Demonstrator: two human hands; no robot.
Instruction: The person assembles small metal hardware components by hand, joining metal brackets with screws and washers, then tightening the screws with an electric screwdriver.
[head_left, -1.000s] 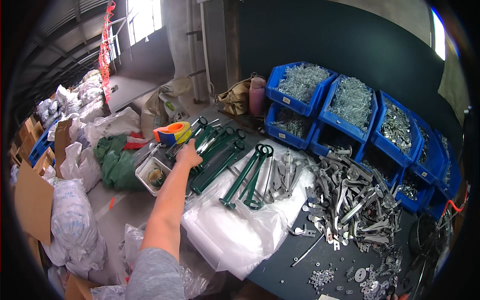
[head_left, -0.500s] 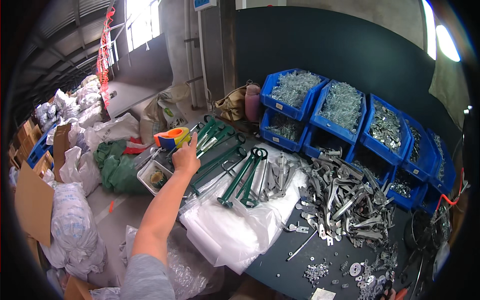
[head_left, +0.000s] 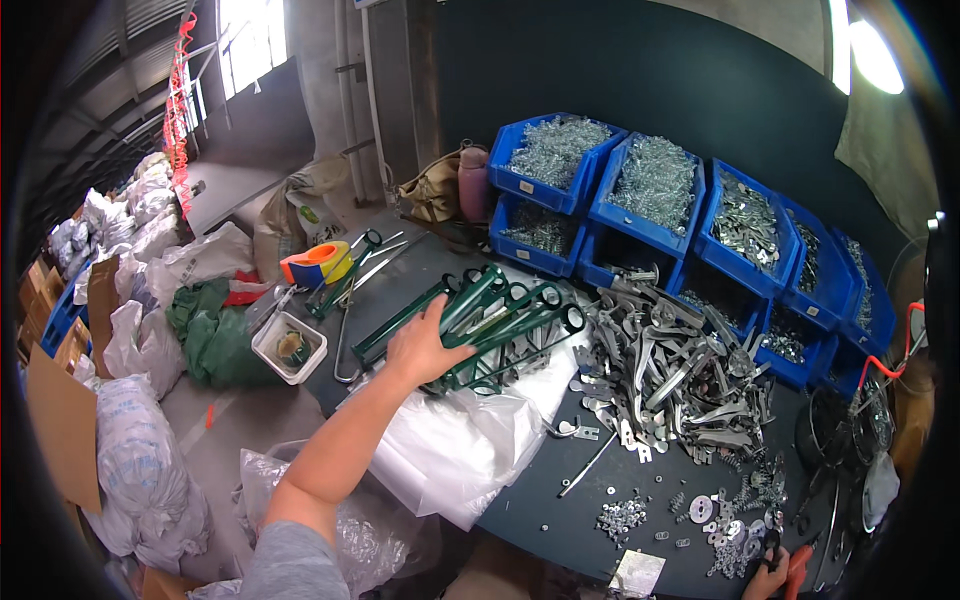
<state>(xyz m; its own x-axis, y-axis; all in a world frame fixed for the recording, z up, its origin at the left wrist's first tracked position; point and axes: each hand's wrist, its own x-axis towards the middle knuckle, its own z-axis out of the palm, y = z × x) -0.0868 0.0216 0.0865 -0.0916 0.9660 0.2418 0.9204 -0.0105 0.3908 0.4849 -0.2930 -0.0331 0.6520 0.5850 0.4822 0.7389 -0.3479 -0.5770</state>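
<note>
While most of the green tubes (head_left: 515, 322) with ring ends lie together in a bundle, one green tube (head_left: 345, 278) is apart from them, beside the orange, blue and yellow tape dispenser (head_left: 318, 263). The bundle lies partly on the clear plastic bag (head_left: 450, 450) and partly over the bare worktop (head_left: 530, 522). The left hand (head_left: 422, 350) rests against its near side, thumb and forefinger spread; the other fingers are hard to make out, so I cannot tell whether they close round a tube.

At the lower edge, the right hand (head_left: 766, 580) is near a red-handled tool (head_left: 797, 570) and mostly cut off; whether it pinches anything, I cannot tell.

As far as shows, the gathering of tubes looks nearly complete, with that single one outside the bundle. The other parts are loose: grey levers (head_left: 680, 380) in a large heap, nuts (head_left: 622, 516) and washers (head_left: 703, 509) scattered nearer the person, and more small parts in the blue bins (head_left: 635, 234). I can see no lever fixed to a tube, though overlap hides some ends.
</note>
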